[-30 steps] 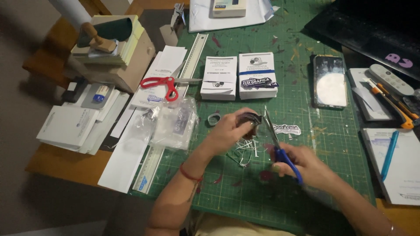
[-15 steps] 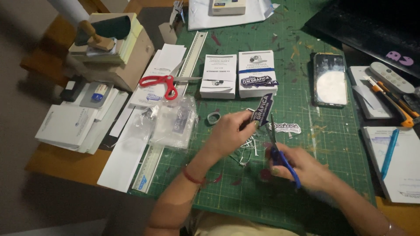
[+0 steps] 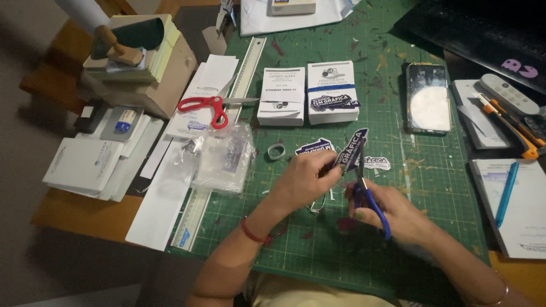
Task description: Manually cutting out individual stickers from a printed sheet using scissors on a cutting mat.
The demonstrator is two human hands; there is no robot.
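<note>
1. Head view: we see the left hand point(image 3: 307, 176) pinching a dark blue printed sticker strip point(image 3: 351, 150), lifted off the green cutting mat point(image 3: 432, 187) on the tabletop and tilted so its edge meets the blades.
2. Our right hand point(image 3: 392, 213) has its grip closed through the handles of the blue-handled scissors point(image 3: 369, 196), blades pointing up at the strip's lower edge.
3. Both forearms angle inward from the near edge, wrists low over the mat.
4. Red-handled scissors point(image 3: 210, 108) lie unused beside a metal ruler point(image 3: 219, 153), well apart.
</note>
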